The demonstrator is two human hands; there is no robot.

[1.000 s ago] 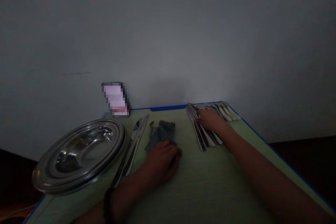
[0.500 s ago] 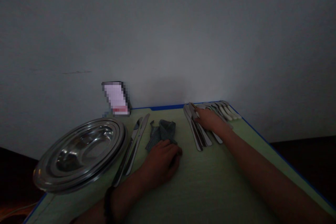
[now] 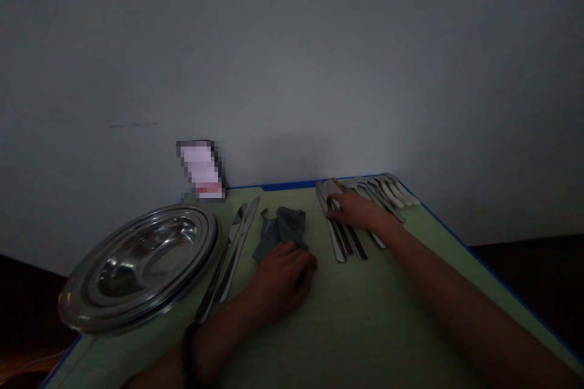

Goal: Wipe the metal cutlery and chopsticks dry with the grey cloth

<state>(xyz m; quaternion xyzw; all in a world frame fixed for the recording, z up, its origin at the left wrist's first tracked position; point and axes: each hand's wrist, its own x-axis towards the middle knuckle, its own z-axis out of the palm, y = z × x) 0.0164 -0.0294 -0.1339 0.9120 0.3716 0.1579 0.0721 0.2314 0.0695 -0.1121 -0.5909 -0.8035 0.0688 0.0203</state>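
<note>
My left hand rests on the green table with curled fingers, its fingertips on the near end of a crumpled grey cloth. My right hand reaches to the far right and lies flat, fingers stretched, on a bunch of steel knives. Just beyond it lies a row of spoons with pale handles.
A stack of round steel plates overhangs the table's left edge. Two knives lie between the plates and the cloth. A blurred small upright object leans against the white wall at the back. The table has a blue rim.
My right hand has slid the bunch of knives a little to the left, away from the spoons. My left hand has stayed on the cloth.
</note>
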